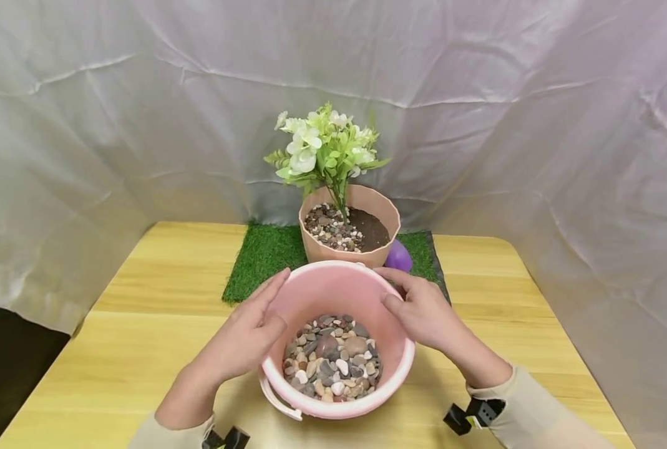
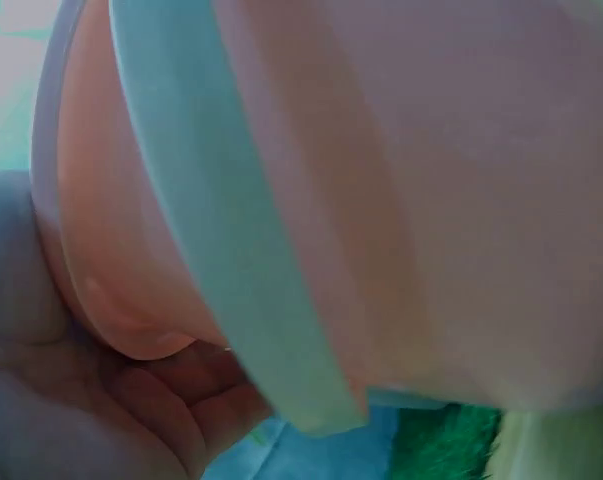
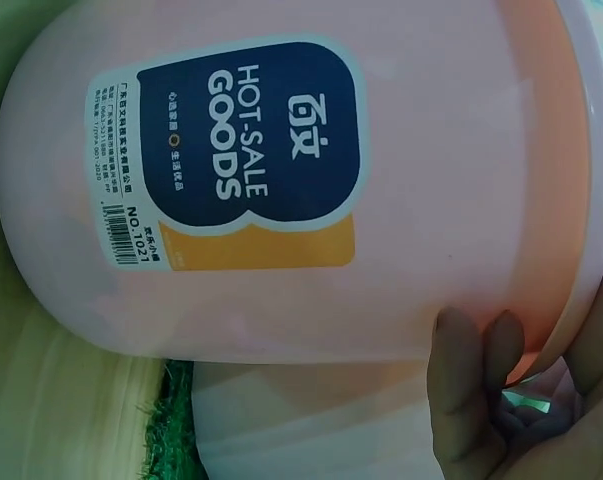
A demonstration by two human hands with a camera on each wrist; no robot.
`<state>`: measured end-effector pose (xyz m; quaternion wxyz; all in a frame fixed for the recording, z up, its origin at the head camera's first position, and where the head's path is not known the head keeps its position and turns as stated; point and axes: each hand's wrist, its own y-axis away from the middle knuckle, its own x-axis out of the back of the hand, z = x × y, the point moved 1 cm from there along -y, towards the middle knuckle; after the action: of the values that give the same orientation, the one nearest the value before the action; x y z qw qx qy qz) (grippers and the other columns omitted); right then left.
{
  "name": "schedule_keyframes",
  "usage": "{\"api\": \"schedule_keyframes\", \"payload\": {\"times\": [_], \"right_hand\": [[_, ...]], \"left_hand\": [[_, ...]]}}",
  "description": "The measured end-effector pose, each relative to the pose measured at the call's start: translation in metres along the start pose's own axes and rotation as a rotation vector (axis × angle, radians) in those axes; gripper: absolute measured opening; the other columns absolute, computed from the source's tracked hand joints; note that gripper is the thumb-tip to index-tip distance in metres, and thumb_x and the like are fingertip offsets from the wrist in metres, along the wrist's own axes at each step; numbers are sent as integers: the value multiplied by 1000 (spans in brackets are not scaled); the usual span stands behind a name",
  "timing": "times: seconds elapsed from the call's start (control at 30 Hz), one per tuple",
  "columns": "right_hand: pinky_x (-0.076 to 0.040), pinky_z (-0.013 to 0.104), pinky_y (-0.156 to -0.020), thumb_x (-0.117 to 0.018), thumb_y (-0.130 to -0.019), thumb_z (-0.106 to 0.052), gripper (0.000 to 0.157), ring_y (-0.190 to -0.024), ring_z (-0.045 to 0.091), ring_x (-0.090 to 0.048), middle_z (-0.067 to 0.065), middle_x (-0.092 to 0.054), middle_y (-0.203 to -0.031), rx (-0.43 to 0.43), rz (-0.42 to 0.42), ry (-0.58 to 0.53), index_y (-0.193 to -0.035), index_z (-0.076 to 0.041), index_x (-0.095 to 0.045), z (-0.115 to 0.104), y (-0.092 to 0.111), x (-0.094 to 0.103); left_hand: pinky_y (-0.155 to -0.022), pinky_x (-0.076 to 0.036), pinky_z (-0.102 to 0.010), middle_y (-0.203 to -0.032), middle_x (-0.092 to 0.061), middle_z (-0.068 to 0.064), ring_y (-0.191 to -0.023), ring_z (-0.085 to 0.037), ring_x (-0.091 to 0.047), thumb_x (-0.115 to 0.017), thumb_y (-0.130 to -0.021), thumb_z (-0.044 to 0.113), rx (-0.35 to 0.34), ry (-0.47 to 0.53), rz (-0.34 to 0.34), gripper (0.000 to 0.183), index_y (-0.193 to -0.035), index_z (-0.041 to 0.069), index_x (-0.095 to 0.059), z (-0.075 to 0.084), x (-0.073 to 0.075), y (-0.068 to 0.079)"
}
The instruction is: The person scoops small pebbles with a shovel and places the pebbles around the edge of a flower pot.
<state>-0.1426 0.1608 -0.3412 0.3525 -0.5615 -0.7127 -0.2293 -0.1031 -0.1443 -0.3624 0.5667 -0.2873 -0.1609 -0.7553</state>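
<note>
A pink bucket stands before me, its base covered with grey, white and brown pebbles. On its left side my left hand grips the rim, thumb on the inner side and fingers round the outside. My right hand holds the opposite rim, with the thumb inside. The pale handle hangs down at the near left. A printed label shows on the bucket's outer wall in the right wrist view. In the left wrist view, the handle band crosses the bucket's side near my palm.
Behind the bucket, a peach flower pot holds soil, small pebbles and a white-flowered plant. It stands on green artificial turf. A purple object, partly hidden, sits beside the pot. Grey cloth encloses the wooden table.
</note>
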Motion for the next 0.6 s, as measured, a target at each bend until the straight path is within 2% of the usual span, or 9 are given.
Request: {"api": "schedule_keyframes", "payload": {"times": [0.2, 0.33, 0.47, 0.6], "right_hand": [[-55, 32, -65, -65, -102, -21, 42, -73, 15, -62, 1, -67, -78, -5, 10, 17, -144, -19, -66, -1, 1, -2], [-53, 32, -64, -65, -102, -22, 40, -72, 15, -60, 0, -65, -76, -14, 17, 33, -141, -19, -68, -1, 1, -1], [-51, 31, -61, -65, -102, -22, 36, -68, 15, -58, 0, -63, -72, -10, 33, 39, -137, -19, -71, -2, 1, 0], [-51, 31, -61, -66, -102, -24, 31, -69, 15, -59, -1, -64, -72, -12, 39, 34, -131, -18, -75, 0, 0, 1]], "left_hand": [[-131, -20, -56, -178, -9, -3, -163, -32, -18, -59, -101, 19, -78, -146, -32, 82, -171, 15, -16, 0, 1, -1], [-131, -23, -52, -178, -9, -1, -163, -28, -18, -58, -101, 29, -127, -271, -51, 82, -170, 12, -18, 2, 4, 1], [-131, -25, -52, -178, -11, -4, -163, -27, -19, -58, -100, 39, -149, -361, -61, 84, -169, 9, -20, 6, 7, 2], [-130, -26, -51, -178, -12, -5, -163, -28, -19, -58, -100, 40, -152, -411, -57, 84, -169, 9, -20, 8, 7, 3]]}}
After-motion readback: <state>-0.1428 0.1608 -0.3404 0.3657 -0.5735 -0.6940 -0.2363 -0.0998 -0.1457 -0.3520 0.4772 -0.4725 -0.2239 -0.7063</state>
